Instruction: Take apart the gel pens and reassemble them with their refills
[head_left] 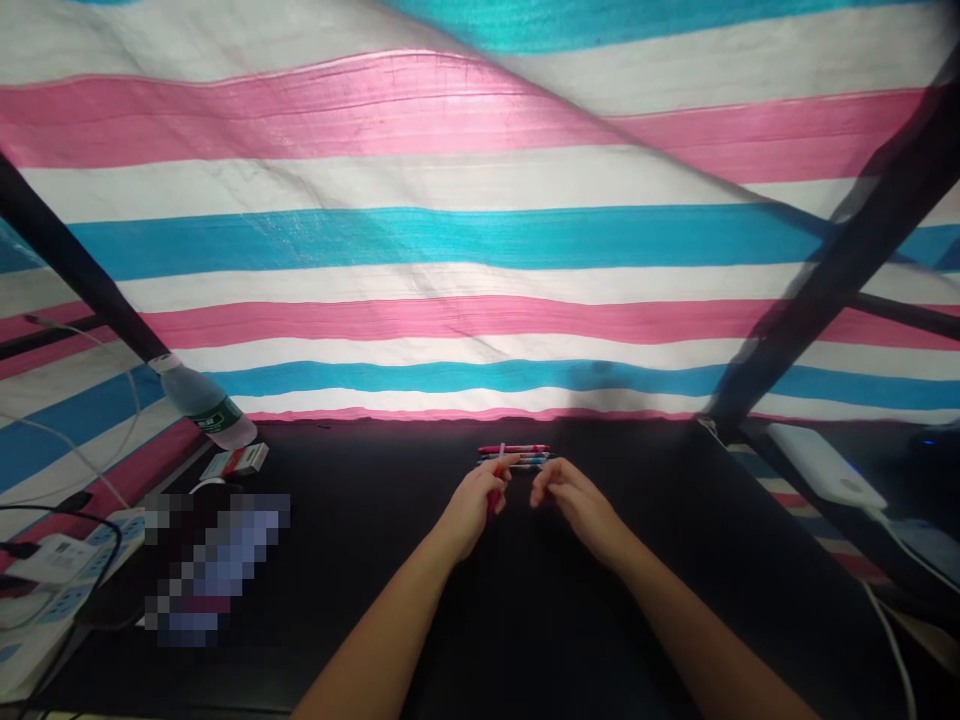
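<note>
My left hand (474, 500) is closed around a red pen (493, 494), whose pale end sticks up above the fingers. My right hand (576, 497) is a short way to the right, its fingers loosely curved and apart, with nothing visible in them. Just beyond both hands, several pens lie side by side across the black tabletop (375, 560). A red pen (525, 449) forms the far edge of that row, and a blue pen (534, 464) is nearer to me, partly covered by my fingers.
A plastic bottle (210, 402) and a small box (234, 461) stand at the back left. Nearer is a blurred-out flat object (225, 570), beside power strips (67, 600) with cables. A white device (825, 465) sits at the right. Striped sheeting (480, 240) hangs behind.
</note>
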